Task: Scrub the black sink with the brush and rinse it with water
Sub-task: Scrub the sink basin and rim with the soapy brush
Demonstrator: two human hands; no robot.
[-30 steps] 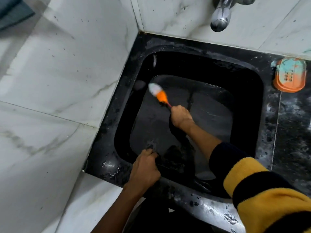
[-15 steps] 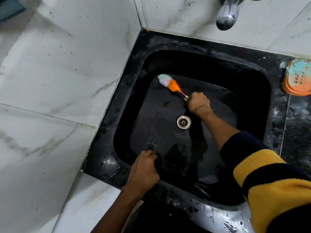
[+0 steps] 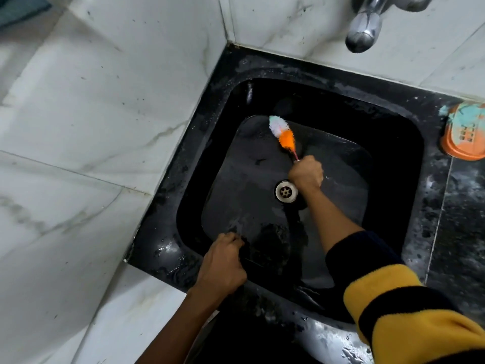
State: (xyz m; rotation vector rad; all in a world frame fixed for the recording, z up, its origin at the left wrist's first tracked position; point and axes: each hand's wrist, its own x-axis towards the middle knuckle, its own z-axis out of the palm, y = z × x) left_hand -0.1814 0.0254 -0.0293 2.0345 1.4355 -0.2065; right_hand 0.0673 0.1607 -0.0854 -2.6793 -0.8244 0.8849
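Black sink [image 3: 393, 158] wet; right hand [image 3: 305, 174] grips brush [image 3: 282, 134] inside; left hand [image 3: 223, 266] clutches near rim.

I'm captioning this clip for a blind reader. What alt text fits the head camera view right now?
A person's right hand holds a brush with white and orange bristles against the floor of a black sink, just beyond the metal drain. The left hand grips the sink's near rim. A chrome tap overhangs the sink, and an orange soap dish sits on the counter.
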